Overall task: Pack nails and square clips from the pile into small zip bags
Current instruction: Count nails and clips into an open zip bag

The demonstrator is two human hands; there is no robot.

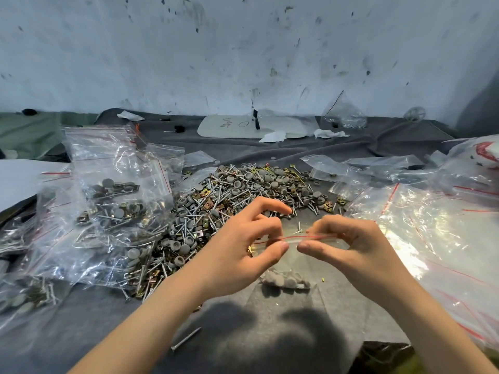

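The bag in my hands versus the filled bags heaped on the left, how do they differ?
The held bag is pinched at its red zip by the left hand and right hand; the left bags lie untouched in a heap. The held bag shows mostly gray caps at its bottom; the left bags hold nails, clips and caps. Both are clear plastic with a red zip line.

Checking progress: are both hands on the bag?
Yes, left hand and right hand both pinch the zip bag along its red-lined top.

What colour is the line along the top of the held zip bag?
Red, on the zip bag; the head view shows the line best.
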